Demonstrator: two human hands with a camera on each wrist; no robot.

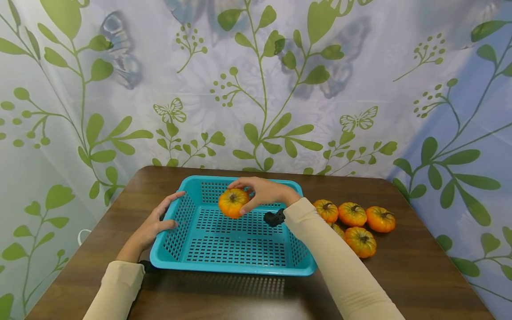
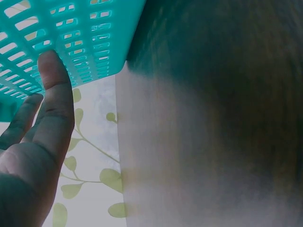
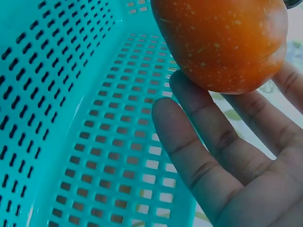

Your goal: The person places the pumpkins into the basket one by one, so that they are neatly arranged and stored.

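My right hand [image 1: 264, 192] holds a small orange pumpkin [image 1: 234, 203] over the inside of a turquoise plastic basket [image 1: 236, 268], with thumb and fingers at the pumpkin's sides. In the right wrist view, the orange pumpkin [image 3: 222, 42] rests against the fingertips, and the basket's slotted wall [image 3: 42, 71] lies beyond. At the basket's left side, my left hand [image 1: 154, 226] grips the rim, thumb and a finger over the edge. From the left wrist view, other fingers [image 2: 54, 109] lie against the outside of the perforated wall [image 2: 80, 42].
Several more orange pumpkins [image 1: 352, 214] sit grouped on the brown wooden table [image 1: 408, 275], right of the basket and partly behind the right sleeve [image 1: 340, 262]. A curtain with green leaves and butterflies [image 1: 256, 89] hangs behind the table. A white cable [image 1: 81, 235] shows at the left edge.
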